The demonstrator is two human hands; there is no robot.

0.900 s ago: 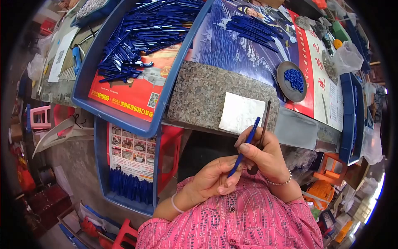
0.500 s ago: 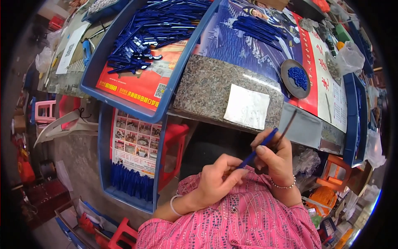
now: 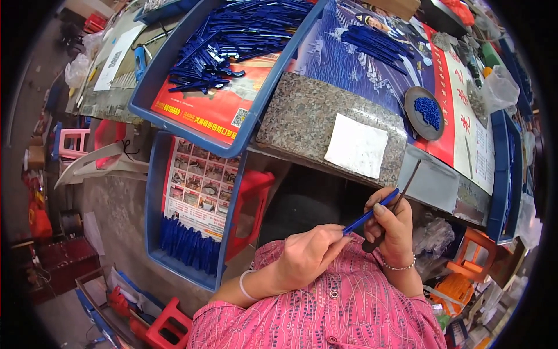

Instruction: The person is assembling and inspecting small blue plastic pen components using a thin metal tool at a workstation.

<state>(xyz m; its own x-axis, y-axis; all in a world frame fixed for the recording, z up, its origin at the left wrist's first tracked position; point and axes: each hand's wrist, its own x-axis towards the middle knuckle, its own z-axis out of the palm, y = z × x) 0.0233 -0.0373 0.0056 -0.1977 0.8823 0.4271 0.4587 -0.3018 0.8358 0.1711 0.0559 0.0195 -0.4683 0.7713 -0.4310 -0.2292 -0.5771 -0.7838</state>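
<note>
A slim, straight blue plastic piece (image 3: pixel 367 215) slants up to the right between my two hands, above my lap. The fingertips of my left hand (image 3: pixel 311 253) pinch its lower end. My right hand (image 3: pixel 394 230) is closed around its upper part with thumb and fingers. The same hand also holds a thin dark rod tool (image 3: pixel 410 181), its shaft pointing up past the knuckles and its dark handle showing below the palm. Beyond my hands, a white square sheet (image 3: pixel 356 145) lies at the edge of the speckled stone slab (image 3: pixel 325 102).
A blue tray (image 3: pixel 192 132) holds a heap of long blue pieces (image 3: pixel 250 32). A lower blue tray (image 3: pixel 153 198) has more standing close together (image 3: pixel 189 247). Others lie on the poster (image 3: pixel 375 46). A round dish (image 3: pixel 429 132) contains tiny blue parts. Red stools (image 3: pixel 250 203) stand below.
My left hand has turned, its knuckles now more upward. The rod in my right hand stands a little steeper, and its handle has come into sight. The whole view has shifted slightly.
</note>
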